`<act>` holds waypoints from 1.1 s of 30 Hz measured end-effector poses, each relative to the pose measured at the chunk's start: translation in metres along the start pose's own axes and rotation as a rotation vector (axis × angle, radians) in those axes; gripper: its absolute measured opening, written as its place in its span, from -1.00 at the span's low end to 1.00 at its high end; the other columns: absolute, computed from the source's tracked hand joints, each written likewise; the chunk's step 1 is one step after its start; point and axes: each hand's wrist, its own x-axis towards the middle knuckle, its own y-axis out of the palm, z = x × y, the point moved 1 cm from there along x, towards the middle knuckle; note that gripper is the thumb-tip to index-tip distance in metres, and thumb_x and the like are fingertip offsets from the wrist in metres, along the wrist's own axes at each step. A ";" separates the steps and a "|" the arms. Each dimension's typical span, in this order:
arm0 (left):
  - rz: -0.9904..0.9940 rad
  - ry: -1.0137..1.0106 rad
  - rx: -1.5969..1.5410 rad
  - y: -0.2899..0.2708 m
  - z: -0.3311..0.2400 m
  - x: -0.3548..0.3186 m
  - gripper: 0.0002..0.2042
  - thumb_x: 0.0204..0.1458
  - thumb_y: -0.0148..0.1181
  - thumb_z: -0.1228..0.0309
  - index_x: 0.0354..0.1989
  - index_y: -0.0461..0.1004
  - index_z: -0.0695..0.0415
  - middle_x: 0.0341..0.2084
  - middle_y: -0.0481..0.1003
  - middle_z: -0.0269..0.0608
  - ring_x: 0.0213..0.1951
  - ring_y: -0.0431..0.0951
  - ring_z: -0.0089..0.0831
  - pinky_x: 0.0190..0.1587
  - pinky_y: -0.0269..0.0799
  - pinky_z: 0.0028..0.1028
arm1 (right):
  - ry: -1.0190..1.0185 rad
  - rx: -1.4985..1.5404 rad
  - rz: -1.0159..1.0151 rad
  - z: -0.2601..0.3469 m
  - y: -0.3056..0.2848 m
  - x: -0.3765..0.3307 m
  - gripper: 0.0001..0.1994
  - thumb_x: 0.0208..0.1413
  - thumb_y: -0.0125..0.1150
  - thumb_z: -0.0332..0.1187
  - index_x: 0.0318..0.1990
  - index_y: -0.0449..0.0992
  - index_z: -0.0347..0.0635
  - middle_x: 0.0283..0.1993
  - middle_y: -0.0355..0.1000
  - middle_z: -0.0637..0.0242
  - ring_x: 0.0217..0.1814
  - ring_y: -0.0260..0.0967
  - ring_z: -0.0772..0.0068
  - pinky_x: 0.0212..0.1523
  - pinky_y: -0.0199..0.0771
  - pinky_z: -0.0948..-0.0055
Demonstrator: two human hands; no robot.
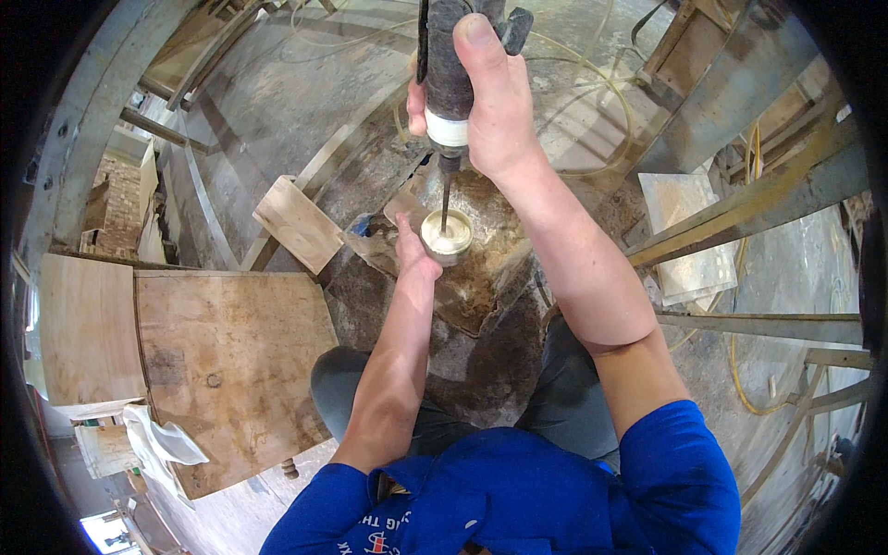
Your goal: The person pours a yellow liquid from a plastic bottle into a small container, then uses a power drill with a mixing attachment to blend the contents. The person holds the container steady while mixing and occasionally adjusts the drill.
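Note:
A dark power drill (448, 88) with a white collar points down in front of me. My right hand (499, 111) is wrapped round its body, the thumb lying along the near side. From the chuck, a thin rod (446, 199) runs down into a small round cup (448, 258). Pale cream paste (456, 242) fills the cup, and the rod's lower end is hidden in it. Against the cup's left side and underneath, my left hand (415, 252) holds it steady; most of its fingers are behind the cup.
Below the cup lies a brown-stained sheet (476, 301). A wooden block (298, 225) and a large plywood panel (236, 356) with white cloth (159, 435) are on my left. To the right stand metal beams (740, 217), a pale board (684, 231) and a yellow hose (737, 370).

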 end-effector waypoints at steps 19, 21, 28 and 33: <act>-0.005 -0.030 0.063 -0.001 0.005 0.003 -0.39 0.07 -0.14 -0.11 0.13 0.14 0.12 0.00 0.34 -0.12 -0.02 0.39 -0.20 0.02 0.29 -0.09 | 0.006 -0.034 -0.104 -0.006 -0.012 0.004 -0.53 0.04 0.09 0.06 -0.50 0.40 -0.26 -0.68 0.34 0.30 -0.71 0.30 0.56 -0.68 0.30 0.59; -0.001 -0.023 0.064 -0.004 0.002 0.002 -0.39 0.06 -0.13 -0.12 0.12 0.15 0.12 -0.01 0.34 -0.13 -0.03 0.39 -0.20 0.02 0.29 -0.10 | 0.029 0.004 -0.112 -0.003 -0.012 0.005 -0.57 0.02 0.14 0.01 -0.51 0.41 -0.26 -0.67 0.35 0.30 -0.70 0.31 0.56 -0.66 0.30 0.58; -0.013 0.027 0.059 0.001 0.002 -0.001 -0.39 0.06 -0.10 -0.11 0.09 0.17 0.16 -0.04 0.36 -0.11 -0.07 0.42 -0.20 -0.03 0.34 -0.11 | 0.128 -0.031 -0.238 0.004 -0.008 0.008 -0.53 0.13 -0.06 0.05 -0.55 0.38 -0.21 -0.72 0.32 0.32 -0.74 0.30 0.52 -0.71 0.29 0.59; -0.037 0.054 0.057 0.004 0.002 -0.004 -0.38 0.04 -0.06 -0.10 0.10 0.16 0.17 -0.05 0.37 -0.12 -0.08 0.43 -0.19 -0.04 0.35 -0.11 | 0.165 -0.068 -0.260 -0.003 -0.020 0.010 -0.49 0.10 -0.08 0.11 -0.56 0.38 -0.20 -0.73 0.32 0.30 -0.76 0.30 0.51 -0.72 0.28 0.59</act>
